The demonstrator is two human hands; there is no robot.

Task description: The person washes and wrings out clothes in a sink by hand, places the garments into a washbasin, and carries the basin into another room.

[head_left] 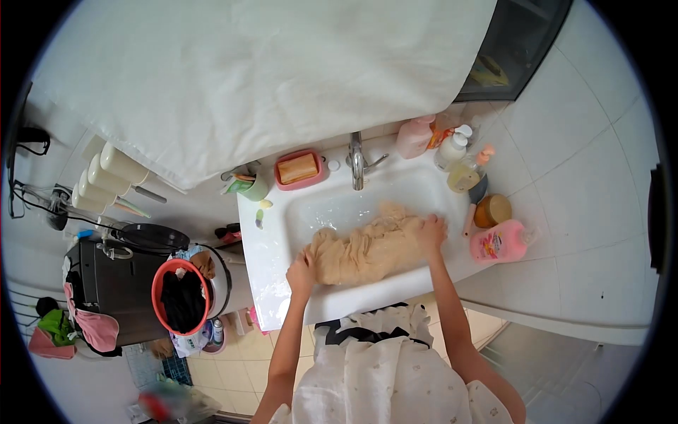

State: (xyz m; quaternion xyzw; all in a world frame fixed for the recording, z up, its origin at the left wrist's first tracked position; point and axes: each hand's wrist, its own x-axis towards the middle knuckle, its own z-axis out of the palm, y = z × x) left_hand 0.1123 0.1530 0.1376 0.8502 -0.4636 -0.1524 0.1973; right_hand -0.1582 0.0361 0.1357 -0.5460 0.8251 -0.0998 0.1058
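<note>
A wet beige cloth (364, 253) lies bunched and stretched across the white sink (270, 283). My left hand (301, 272) grips its left end near the basin's left edge, fingers closed. At the cloth's right end, my right hand (431, 232) has its fingers curled on the fabric. Behind the cloth, water shows in the basin, below the chrome faucet (357, 162).
On the counter's back edge stand a green cup (254, 188), a pink soap dish (319, 169) and several pump bottles (452, 150). A pink bottle (499, 242) and an amber jar (493, 210) are at right. A red basin (156, 305) holds dark clothes at left.
</note>
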